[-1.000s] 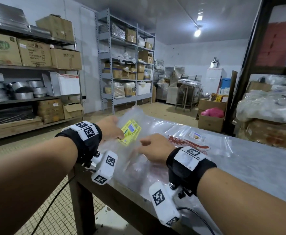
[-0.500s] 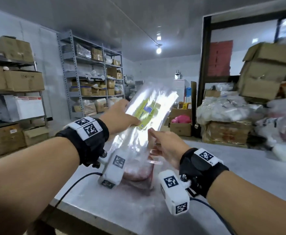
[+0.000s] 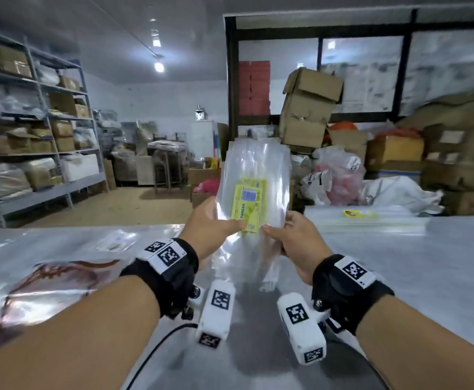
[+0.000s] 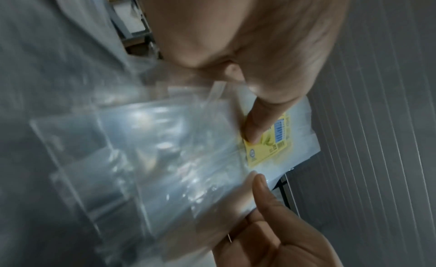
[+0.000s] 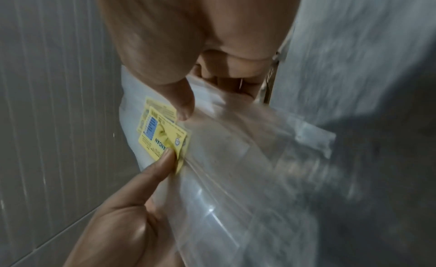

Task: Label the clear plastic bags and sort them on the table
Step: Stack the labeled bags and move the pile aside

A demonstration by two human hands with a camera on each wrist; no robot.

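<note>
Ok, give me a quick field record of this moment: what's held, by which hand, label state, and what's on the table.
held item: stack of clear plastic bags, raised upright above the table
left hand: grips the stack's left edge, thumb on the label's lower corner
right hand: pinches the stack's right lower edge
label: yellow, reads PANDAN, on the front bag; a second yellow label shows behind it in the right wrist view
on table, left: printed plastic bags
on table, far right: flat pile of bags with a yellow label
</note>
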